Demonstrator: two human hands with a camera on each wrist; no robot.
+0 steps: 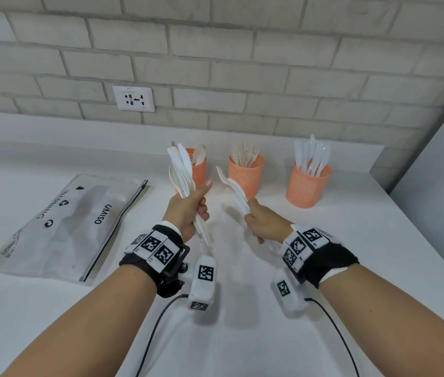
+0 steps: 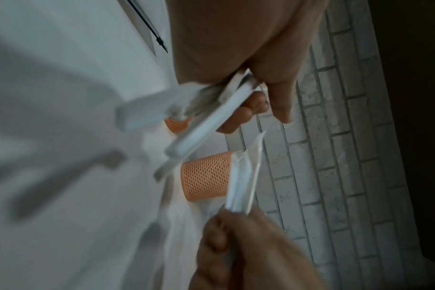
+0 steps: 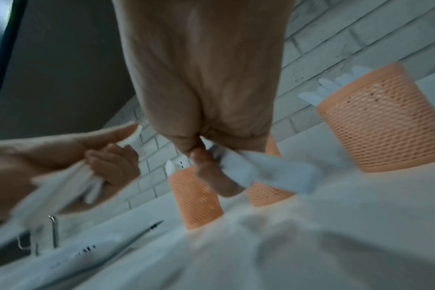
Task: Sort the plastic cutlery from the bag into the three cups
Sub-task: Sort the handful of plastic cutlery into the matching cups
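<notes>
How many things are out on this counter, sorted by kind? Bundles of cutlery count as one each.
Orange cups: 3
Bags: 1
Cutlery bundles held in the hands: 2, left hand holding one, right hand holding the other
Total: 6

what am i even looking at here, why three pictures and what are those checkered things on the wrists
No machine here: a person sorts plastic cutlery with bare hands. The big picture comes from a camera on the head; the other two come from cameras strapped to each wrist, and the checkered squares sit on those wrist straps. The left hand grips a large bundle of white cutlery; the right hand holds a smaller bunch. On the white counter stand three orange mesh cups, already holding cutlery, and a flat zip bag lies to the left.
</notes>
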